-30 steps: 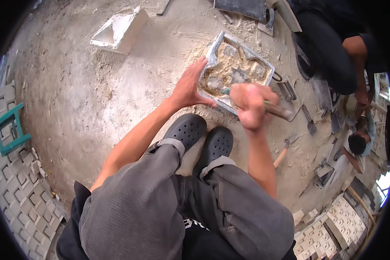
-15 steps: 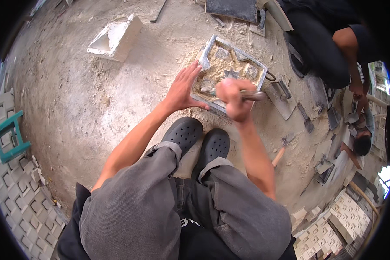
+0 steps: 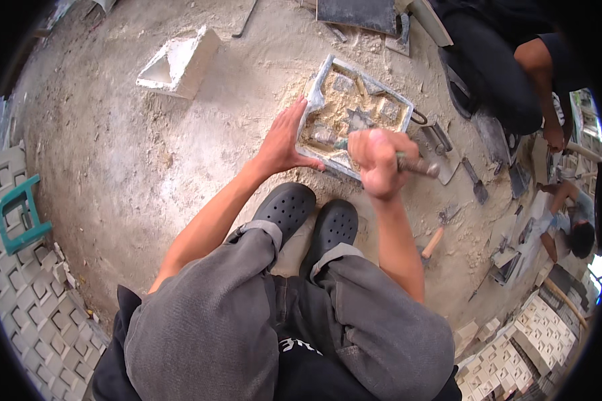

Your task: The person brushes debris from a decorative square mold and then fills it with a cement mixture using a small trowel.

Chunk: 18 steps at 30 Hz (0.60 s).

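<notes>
A square metal-framed mould [image 3: 403, 103] lies tilted on the dusty ground beyond my feet. Pale crumbly powder fills it around raised grey blocks and a central star-shaped piece [image 3: 360, 117]. Flat along the mould's left edge rests my left hand [image 3: 279, 144], fingers stretched and thumb spread at the near side. Over the mould's near right corner, my right hand [image 3: 381, 160] is wrapped round a short rod-handled tool [image 3: 421, 165]. Its greyish handle sticks out to the right, and a greenish part shows left of the fist. Motion blurs it, so its working end cannot be made out.
A white hollow block [image 3: 199, 60] sits at the far left. Right of the mould lie a flat trowel [image 3: 446, 150], a small trowel [image 3: 478, 190] and a wooden-handled tool [image 3: 433, 242]. One person [image 3: 540, 63] crouches nearby. Patterned tiles [image 3: 47, 327] and a green stool [image 3: 21, 227] are at left.
My right hand has shifted right and slightly nearer with the tool, uncovering more of the star-shaped piece. My left hand stays against the mould's edge.
</notes>
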Available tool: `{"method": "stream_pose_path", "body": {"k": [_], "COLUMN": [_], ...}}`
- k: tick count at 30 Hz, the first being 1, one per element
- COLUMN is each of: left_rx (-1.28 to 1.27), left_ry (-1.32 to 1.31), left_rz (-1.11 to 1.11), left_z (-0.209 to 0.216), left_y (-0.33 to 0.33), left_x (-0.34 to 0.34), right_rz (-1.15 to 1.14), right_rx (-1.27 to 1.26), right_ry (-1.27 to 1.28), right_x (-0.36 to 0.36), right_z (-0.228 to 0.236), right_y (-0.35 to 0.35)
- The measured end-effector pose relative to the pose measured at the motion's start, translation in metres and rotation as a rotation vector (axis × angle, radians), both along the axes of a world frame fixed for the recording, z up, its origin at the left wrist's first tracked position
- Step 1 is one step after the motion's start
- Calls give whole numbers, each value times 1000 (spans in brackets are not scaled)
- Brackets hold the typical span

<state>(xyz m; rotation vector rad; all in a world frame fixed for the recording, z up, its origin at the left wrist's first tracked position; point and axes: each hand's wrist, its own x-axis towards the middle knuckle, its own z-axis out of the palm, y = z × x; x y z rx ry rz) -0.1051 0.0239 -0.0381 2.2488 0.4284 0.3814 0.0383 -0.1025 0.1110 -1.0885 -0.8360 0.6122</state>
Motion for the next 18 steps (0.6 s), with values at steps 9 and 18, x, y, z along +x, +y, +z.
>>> {"method": "stream_pose_path", "body": {"k": [9, 18], "left_rx": [-28, -5], "left_ry": [-21, 50], "left_rz": [-36, 14], "left_z": [1, -2], "left_y": [-1, -3], "left_x": [-2, 0], "right_rz": [-80, -94], "right_rx": [39, -178], "right_ry": [9, -58], "right_x": [-5, -27], "right_z": [-16, -40], "right_y": [11, 26]}}
